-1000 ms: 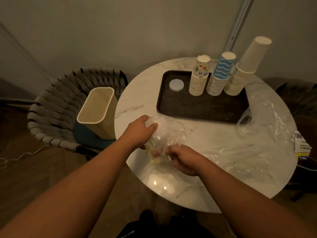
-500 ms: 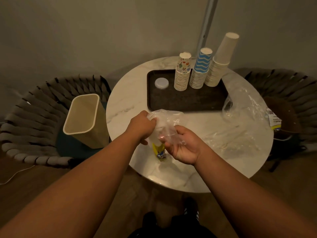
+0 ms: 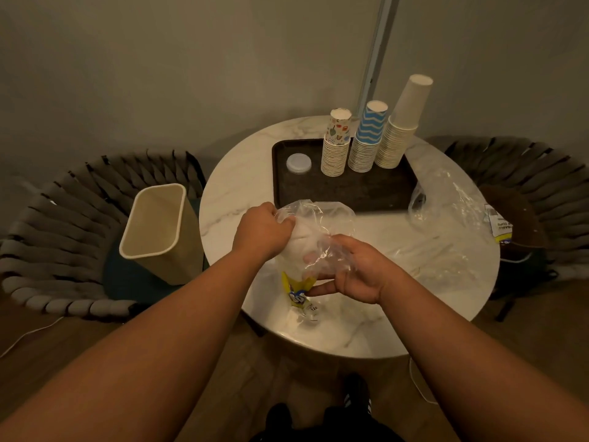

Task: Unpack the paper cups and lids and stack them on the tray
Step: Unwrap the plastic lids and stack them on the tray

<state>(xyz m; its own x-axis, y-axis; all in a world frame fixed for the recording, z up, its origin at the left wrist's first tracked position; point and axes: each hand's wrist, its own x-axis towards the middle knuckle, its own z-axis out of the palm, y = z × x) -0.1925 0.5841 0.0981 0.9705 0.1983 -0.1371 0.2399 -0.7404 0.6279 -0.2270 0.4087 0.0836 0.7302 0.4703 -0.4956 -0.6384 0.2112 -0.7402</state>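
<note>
Both hands hold one clear bag (image 3: 314, 247) over the table (image 3: 236, 199) on my head view: left hand (image 3: 263, 232) grips its top, right hand (image 3: 353, 271) clutches its side. Three cup stacks (image 3: 363, 145) and a lid (image 3: 298, 163) sit on the tray (image 3: 350, 189).

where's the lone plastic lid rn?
Head view: the plastic lid lies on the tray's far-left corner, just left of the patterned cup stack.

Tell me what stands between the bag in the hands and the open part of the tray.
Nothing visible does. The clear bag, held by the left hand and right hand, sits just before the tray; its near half is bare, cup stacks behind.
</note>
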